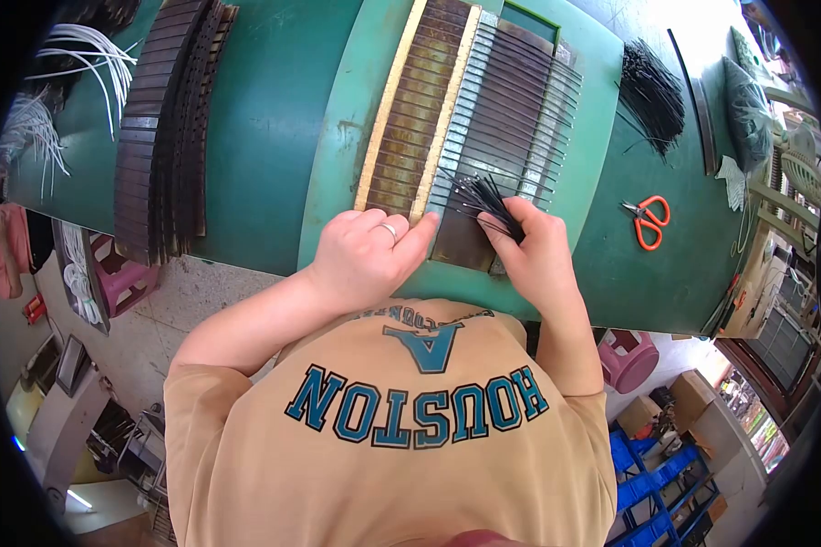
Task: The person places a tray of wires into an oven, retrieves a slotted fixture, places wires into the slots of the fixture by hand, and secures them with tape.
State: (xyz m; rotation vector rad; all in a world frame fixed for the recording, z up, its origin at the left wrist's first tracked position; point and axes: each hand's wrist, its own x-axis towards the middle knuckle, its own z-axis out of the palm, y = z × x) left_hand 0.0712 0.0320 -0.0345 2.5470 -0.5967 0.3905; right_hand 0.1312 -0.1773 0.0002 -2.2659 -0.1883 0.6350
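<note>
My left hand (374, 255), wearing a ring, is closed at the near end of a slotted jig (401, 109) with pale strips along its sides. Its thumb and forefinger pinch at the jig's right strip; what is between them, if anything, is too small to make out. My right hand (534, 251) is closed round a bunch of thin black wires (483, 196), its ends fanning out to the left over the dark plate. Farther up, many black wires (520, 87) lie side by side across the jig, their tips sticking out past a metal strip on the right.
Orange-handled scissors (649, 223) and a pile of black wires (652, 96) lie on the green table (255, 137) to the right. Stacked dark slotted strips (160, 137) stand at left, near white cables (91, 50). Purple stools (629, 360) are below the table edge.
</note>
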